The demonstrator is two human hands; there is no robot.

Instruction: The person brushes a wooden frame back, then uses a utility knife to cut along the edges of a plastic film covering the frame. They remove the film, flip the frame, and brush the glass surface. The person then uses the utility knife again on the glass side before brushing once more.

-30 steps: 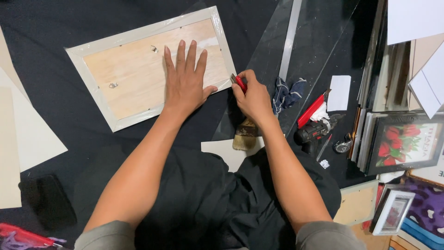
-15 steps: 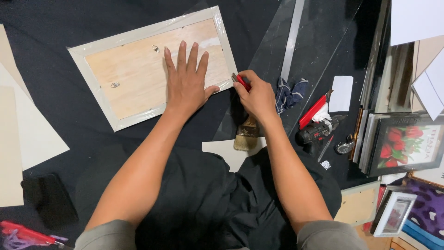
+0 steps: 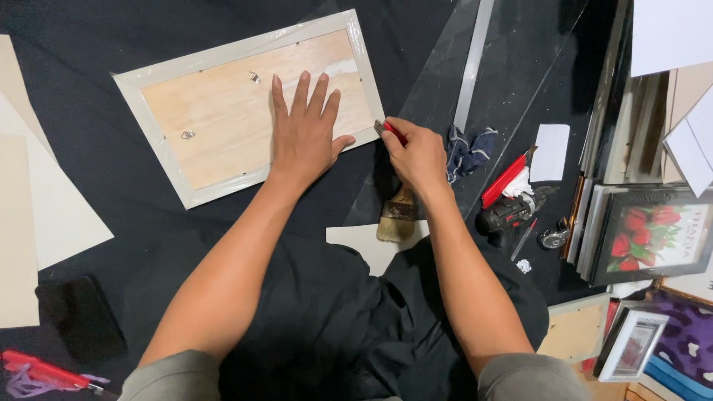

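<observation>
Now press left hand [image 3: 306, 139] flat, open, on frame [image 3: 245, 104]; keep right hand [image 3: 417, 152], clenched around red cutter [image 3: 391, 132], at 3 o'clock edge.

Pale wood frame back [image 3: 223, 119] has a grey taped border. At 3 o'clock, a red-handled tool [image 3: 394, 132]; farther, a blue-checked cloth [image 3: 468, 151].

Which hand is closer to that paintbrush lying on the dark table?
The right hand: it holds a small red tool at the frame's edge, just above the paintbrush. The left hand lies flat on the picture frame back, farther away.
</observation>
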